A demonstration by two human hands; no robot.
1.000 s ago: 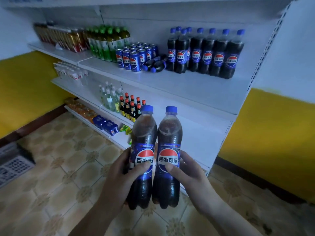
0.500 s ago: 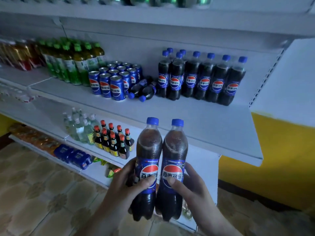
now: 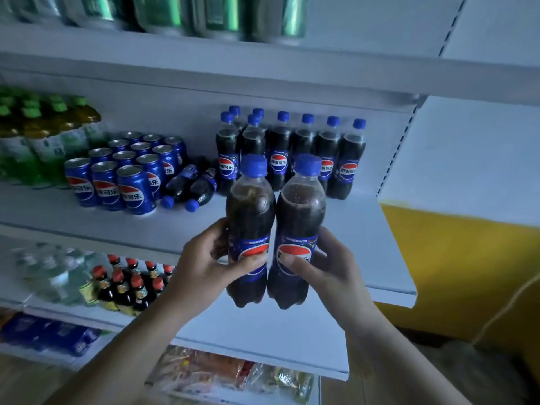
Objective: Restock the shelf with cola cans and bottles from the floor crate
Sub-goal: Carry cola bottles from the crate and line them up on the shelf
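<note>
I hold two upright cola bottles with blue caps side by side, touching, in front of the white shelf (image 3: pixel 336 229). My left hand (image 3: pixel 204 264) grips the left cola bottle (image 3: pixel 250 206). My right hand (image 3: pixel 330 270) grips the right cola bottle (image 3: pixel 301 211). Behind them on the shelf stands a row of cola bottles (image 3: pixel 304 153). Two cola bottles (image 3: pixel 190 185) lie on their sides beside it, caps toward me. Left of those stands a block of several blue cola cans (image 3: pixel 122 171). The floor crate is out of view.
Green-capped bottles (image 3: pixel 38 135) stand at the shelf's left end. The shelf above carries green cans (image 3: pixel 204 16). The shelf below holds clear bottles (image 3: pixel 55 273) and small red-capped dark bottles (image 3: pixel 128 285); snack packets (image 3: pixel 222 372) lie lower. A yellow wall (image 3: pixel 458 273) is at right.
Both hands have lifted the two bottles up toward the cola shelf. My view has come closer and risen, so the floor has dropped out of sight.
</note>
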